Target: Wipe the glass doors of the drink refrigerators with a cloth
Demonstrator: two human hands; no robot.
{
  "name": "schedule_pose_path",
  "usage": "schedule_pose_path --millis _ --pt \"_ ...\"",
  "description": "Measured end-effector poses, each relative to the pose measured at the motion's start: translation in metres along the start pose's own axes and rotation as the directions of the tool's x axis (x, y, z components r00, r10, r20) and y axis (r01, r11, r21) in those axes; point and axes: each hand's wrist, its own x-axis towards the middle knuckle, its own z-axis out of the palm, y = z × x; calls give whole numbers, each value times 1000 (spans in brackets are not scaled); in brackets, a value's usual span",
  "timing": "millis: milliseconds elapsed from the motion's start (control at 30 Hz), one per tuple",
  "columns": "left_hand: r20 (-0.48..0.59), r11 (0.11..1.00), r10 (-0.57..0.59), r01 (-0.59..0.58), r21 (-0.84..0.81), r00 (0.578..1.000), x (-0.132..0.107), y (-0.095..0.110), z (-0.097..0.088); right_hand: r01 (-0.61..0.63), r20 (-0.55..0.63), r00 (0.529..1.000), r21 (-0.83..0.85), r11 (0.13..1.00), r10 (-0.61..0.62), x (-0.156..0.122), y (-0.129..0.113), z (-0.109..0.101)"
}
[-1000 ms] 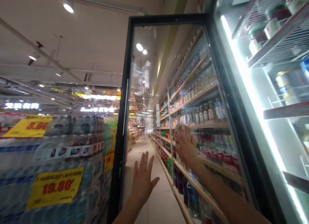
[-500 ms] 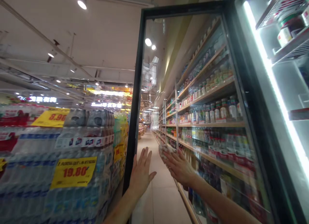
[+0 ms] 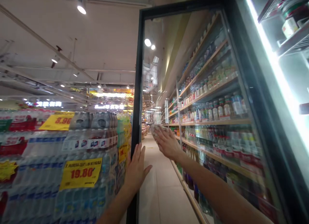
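An open glass fridge door with a black frame stands in front of me. My left hand lies flat and open against the door's left edge, fingers spread upward. My right hand presses a pale crumpled cloth against the glass at mid height, fingers laid over it. Through the glass I see an aisle and wooden shelves of bottles.
Stacked packs of bottled water with yellow price tags fill the left side. The lit fridge interior with wire shelves and jars is at the right. A tiled aisle floor runs ahead beyond the glass.
My right hand with the cloth has slid left across the glass, dipping and then rising. My left hand shifted from the pane to the door's left frame. The view turned left.
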Motion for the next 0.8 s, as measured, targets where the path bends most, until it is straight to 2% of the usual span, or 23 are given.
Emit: schedule_pose_path --millis 67,100,167,233,267,333,400,467,500,633,667,800 --pt "-27 1000 -7 8 16 1000 1 -4 -2 -93 -32 995 9 996 94 20 -6 3" --pt "-38 1000 -8 9 25 999 1 -6 -3 -80 -26 996 23 997 80 24 -11 6" --pt "-53 999 0 2 39 999 1 -13 -6 49 21 999 62 997 -50 25 -26 14" --pt "-67 999 10 -6 49 998 1 -23 -9 202 70 975 106 974 -209 23 -37 21" --pt "-72 999 12 -8 52 997 1 -27 -10 237 79 966 119 964 -247 25 -40 23" --pt "-71 999 8 -4 53 997 4 -34 -10 179 56 981 113 977 -186 36 -37 24" --pt "-63 998 2 2 56 998 8 -36 -10 29 0 1000 88 996 -29 52 -29 21" --pt "-44 998 8 -5 64 999 15 -33 -9 -86 -51 995 68 994 89 63 -20 20" --pt "-31 998 19 -17 65 999 18 -30 -9 -83 -63 994 61 995 87 65 -17 19" --pt "0 996 73 -73 47 997 36 -14 -6 69 -52 996 10 998 -69 60 -4 16" --pt "-3 996 76 -75 42 997 42 -9 -5 43 -49 998 -13 999 -43 58 1 13" --pt "-11 998 62 -62 18 998 61 9 0 -213 -96 974 -99 972 204 48 36 -10"
